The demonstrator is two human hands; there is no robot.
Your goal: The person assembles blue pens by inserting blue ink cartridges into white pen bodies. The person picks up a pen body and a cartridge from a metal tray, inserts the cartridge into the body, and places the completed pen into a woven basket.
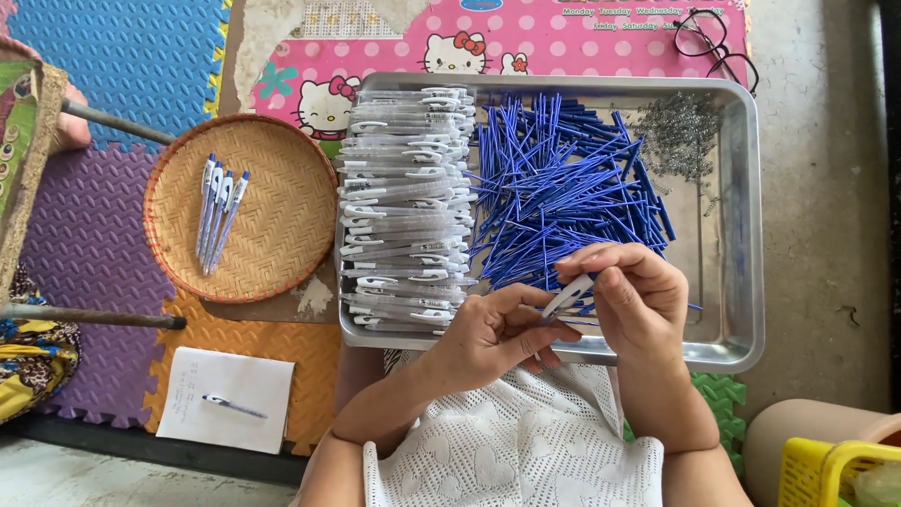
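My left hand (493, 333) and right hand (633, 296) pinch one pen (568, 298) together; I should keep it straight above the tray (727, 347).

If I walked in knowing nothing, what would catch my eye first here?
Probably the big metal tray in the middle, with a heap of blue pen refills beside a stack of clear pen barrels. In front of it, the left hand and right hand hold one pen between them. To the left, a round woven basket holds a few finished pens.
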